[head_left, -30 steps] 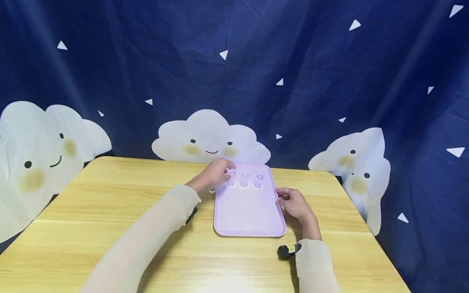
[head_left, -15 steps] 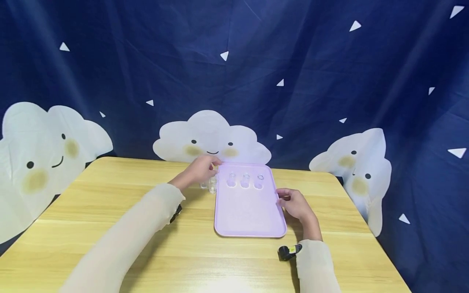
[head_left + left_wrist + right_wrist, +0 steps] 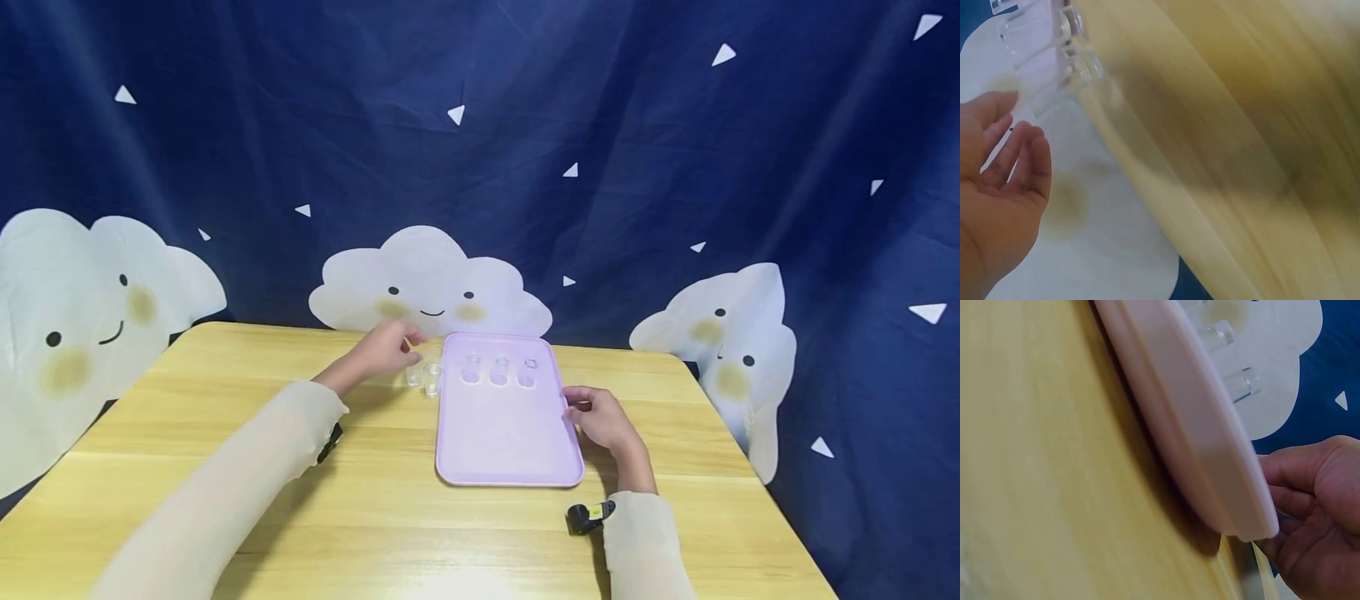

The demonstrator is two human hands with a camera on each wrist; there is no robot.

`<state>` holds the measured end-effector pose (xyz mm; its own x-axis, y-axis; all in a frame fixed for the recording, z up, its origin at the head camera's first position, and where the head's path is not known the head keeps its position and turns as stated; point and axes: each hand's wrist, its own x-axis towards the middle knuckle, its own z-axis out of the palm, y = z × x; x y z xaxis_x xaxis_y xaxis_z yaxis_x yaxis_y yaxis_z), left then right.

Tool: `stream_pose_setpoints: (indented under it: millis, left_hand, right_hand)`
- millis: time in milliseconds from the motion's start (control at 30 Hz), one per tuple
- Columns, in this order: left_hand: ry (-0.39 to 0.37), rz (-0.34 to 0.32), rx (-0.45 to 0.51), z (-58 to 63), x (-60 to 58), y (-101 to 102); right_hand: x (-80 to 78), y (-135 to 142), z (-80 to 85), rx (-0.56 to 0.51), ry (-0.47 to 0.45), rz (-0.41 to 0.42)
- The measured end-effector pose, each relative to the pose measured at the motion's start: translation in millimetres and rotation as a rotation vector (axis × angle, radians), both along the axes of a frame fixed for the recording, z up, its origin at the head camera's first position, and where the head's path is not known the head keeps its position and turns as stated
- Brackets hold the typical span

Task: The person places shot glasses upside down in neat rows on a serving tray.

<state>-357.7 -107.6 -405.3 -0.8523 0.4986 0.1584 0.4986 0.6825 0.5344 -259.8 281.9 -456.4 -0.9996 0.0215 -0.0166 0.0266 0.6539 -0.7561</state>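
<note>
A lilac tray (image 3: 510, 442) lies on the wooden table, with three clear glasses (image 3: 499, 372) standing in a row near its far end. Two more small clear glasses (image 3: 432, 381) stand on the table just off its left side. My left hand (image 3: 384, 346) hovers beside these two, its fingers loosely bent and holding nothing; in the left wrist view a gap separates the fingers (image 3: 1038, 162) from the nearest glass (image 3: 1054, 81). At the tray's right side my right hand (image 3: 603, 417) holds the rim, with fingers (image 3: 1288, 469) and thumb around the edge in the right wrist view.
Behind the wooden table (image 3: 300, 517) hangs a dark blue curtain (image 3: 480, 150) printed with white clouds and triangles. A small black camera (image 3: 587, 517) sits at the right wrist.
My left hand has drawn back from the leftmost glass on the tray, moving left past the tray's edge and uncovering the two glasses on the table. My right hand stays at the rim.
</note>
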Motion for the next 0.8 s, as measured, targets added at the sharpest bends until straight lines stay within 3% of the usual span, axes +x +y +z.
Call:
stream_pose_setpoints:
  millis: [200, 467, 800]
  left_hand:
    - [-0.016, -0.063, 0.033, -4.0, 4.9, -14.1]
    - [-0.097, -0.083, 0.053, -11.6, 7.6, -18.7]
    - [-0.096, -0.082, 0.102, -25.3, 5.1, -18.4]
  right_hand:
    - [-0.5, -2.0, -0.4, -0.009, -0.002, 0.0]
    - [0.0, -0.3, -0.3, -0.014, -0.006, -0.002]
    - [-0.5, -0.8, -0.7, -0.017, 0.001, -0.002]
